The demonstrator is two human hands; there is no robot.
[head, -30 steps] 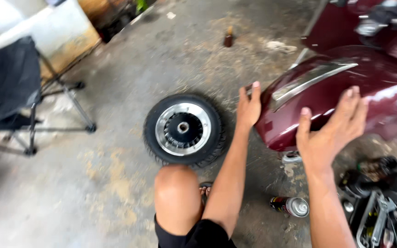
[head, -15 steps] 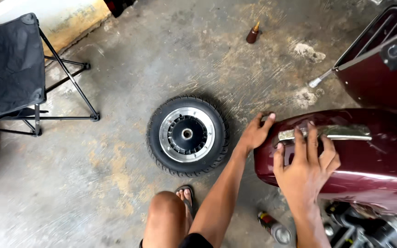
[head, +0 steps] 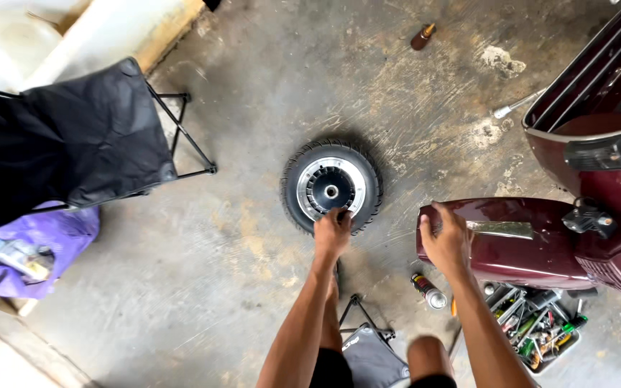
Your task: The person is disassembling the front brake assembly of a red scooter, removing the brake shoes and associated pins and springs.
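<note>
Left hand (head: 332,233) fingers curled on black wheel (head: 332,188), silver hub, flat on floor.

Matt rubber wheel (head: 332,188) (shiny metal hub), glossy maroon scooter panel (head: 519,241), rough concrete floor (head: 238,287)

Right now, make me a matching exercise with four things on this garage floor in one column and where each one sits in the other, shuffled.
Things:
1. wheel
2. spray can
3. tool tray
4. folding chair

Places:
A. far left, above a purple bag
B. under the left hand
C. below the maroon scooter, bottom right
D. on the floor just below the right hand

Pairs: 1-B, 2-D, 3-C, 4-A
</note>
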